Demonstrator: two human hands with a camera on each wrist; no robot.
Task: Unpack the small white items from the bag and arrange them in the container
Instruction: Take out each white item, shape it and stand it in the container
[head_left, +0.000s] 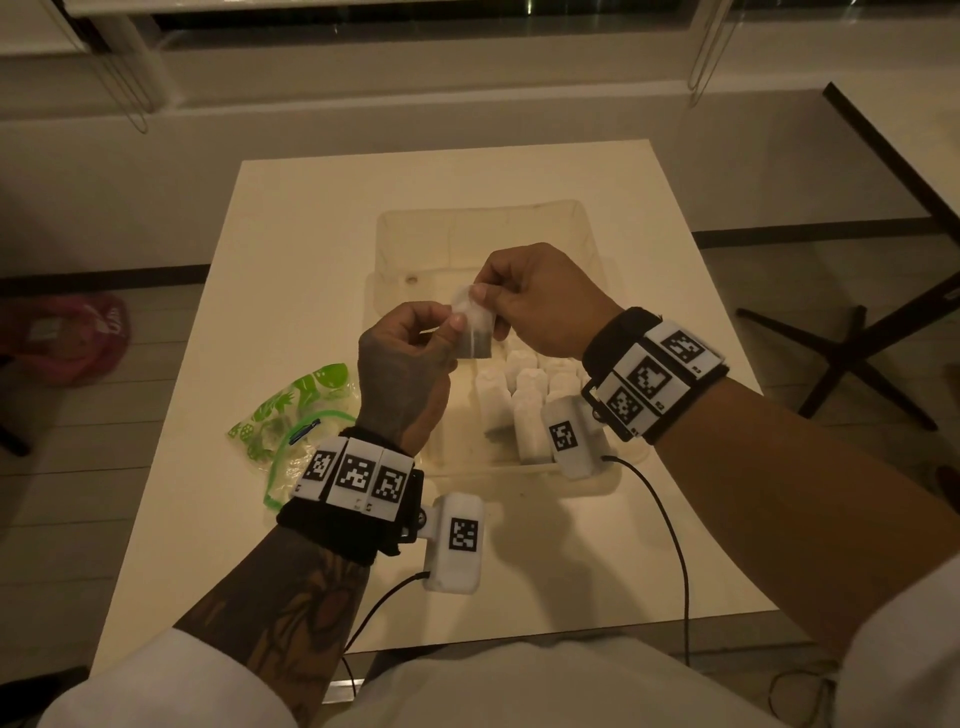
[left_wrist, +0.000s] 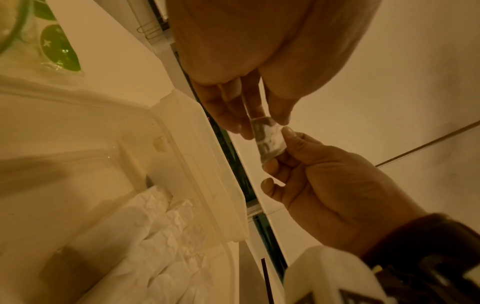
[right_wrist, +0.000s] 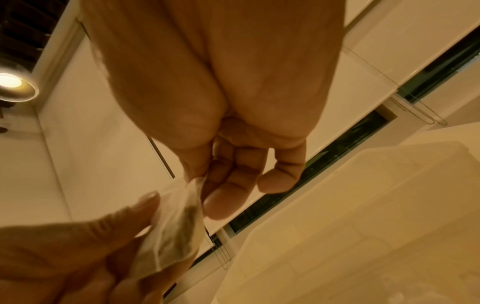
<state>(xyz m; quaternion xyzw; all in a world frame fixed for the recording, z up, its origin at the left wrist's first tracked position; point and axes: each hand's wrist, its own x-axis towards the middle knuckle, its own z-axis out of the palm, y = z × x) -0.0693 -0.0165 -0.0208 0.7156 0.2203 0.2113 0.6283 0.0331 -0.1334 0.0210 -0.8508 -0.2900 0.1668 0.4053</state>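
Tea bag (head_left: 471, 327) hangs above the clear container (head_left: 592, 244), pinched at its top by our right hand (head_left: 540, 301) and along its side by our left hand (head_left: 402, 374). More white tea bags (head_left: 524, 395) stand in rows inside the container. Beside it on the bench (head_left: 311, 218) lies the green-printed zip bag (head_left: 291, 415).

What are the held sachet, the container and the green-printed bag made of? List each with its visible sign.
Sachet, pinched by left hand and right hand: thin, creased, paper-like mesh; dark filling shows through.
Container: likely translucent plastic; milky walls, moulded rim.
Green-printed bag: clear, glossy, crinkled plastic film.
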